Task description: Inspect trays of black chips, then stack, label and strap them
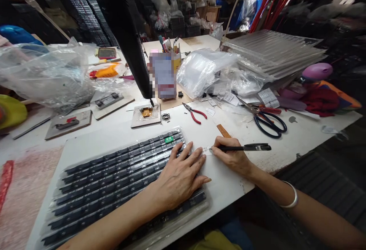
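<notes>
We hold a black pen (246, 147) in the right hand (233, 157), fingers closed around it, its long axis lying nearly level and pointing left. Its tip meets a small white label (206, 150) on the bench (300, 135), just left of that hand. Our left hand (178, 177) lies flat and spread, palm down, on the tray of black strips (114, 181), fingertips just beside the label.

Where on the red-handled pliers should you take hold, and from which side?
Grip the pliers by the two red handles, coming from the right and above. They lie flat on the table with the jaws pointing up-left and the handles splayed toward the lower right, where bare table leaves room for fingers. The metal jaws are thin and lie close to small parts.
</notes>
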Tool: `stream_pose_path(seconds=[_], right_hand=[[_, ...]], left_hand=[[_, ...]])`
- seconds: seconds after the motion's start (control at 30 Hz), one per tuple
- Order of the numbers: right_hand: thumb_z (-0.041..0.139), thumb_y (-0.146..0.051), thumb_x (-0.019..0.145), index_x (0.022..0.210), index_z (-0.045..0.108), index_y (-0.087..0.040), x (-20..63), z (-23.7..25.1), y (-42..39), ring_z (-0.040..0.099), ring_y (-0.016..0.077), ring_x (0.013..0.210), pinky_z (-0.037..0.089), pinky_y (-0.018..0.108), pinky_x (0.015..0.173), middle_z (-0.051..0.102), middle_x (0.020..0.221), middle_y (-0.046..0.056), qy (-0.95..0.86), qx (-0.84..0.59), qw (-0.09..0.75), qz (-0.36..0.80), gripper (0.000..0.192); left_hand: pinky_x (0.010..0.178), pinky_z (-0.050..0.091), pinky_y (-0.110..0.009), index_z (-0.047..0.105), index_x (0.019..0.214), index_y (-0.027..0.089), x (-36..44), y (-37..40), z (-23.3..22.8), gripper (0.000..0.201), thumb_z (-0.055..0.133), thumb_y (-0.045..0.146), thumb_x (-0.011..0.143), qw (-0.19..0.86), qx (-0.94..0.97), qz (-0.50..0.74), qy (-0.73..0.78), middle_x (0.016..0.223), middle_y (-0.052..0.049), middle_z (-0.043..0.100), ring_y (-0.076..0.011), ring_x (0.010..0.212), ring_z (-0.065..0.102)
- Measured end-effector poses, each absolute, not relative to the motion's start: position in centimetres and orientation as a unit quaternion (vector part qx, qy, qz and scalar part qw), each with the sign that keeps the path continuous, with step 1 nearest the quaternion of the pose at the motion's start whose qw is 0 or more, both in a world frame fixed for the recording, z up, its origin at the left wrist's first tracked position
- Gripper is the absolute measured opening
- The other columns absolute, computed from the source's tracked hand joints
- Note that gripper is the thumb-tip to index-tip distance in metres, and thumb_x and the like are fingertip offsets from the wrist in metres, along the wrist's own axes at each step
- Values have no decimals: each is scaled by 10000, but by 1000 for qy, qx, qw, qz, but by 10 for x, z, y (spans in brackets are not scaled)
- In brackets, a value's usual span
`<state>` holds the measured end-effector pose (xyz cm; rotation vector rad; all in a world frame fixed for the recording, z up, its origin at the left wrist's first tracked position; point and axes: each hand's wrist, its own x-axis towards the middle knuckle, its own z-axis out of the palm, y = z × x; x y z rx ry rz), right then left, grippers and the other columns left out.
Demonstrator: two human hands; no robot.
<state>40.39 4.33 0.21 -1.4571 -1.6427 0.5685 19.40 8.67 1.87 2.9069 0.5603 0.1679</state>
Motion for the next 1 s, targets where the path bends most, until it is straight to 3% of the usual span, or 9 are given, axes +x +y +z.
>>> stream_pose_path(seconds=[1.0], right_hand=[[509,-151,749,586,383,-206,406,3,44,343,100,525,275,257,499,373,546,-48,-639,-592,419,256,213]], left_hand=[[1071,224,-508,490,1311,210,194,87,18,493,361,512,942,67,978,76,182,1376,-68,512,-302,1318,378]])
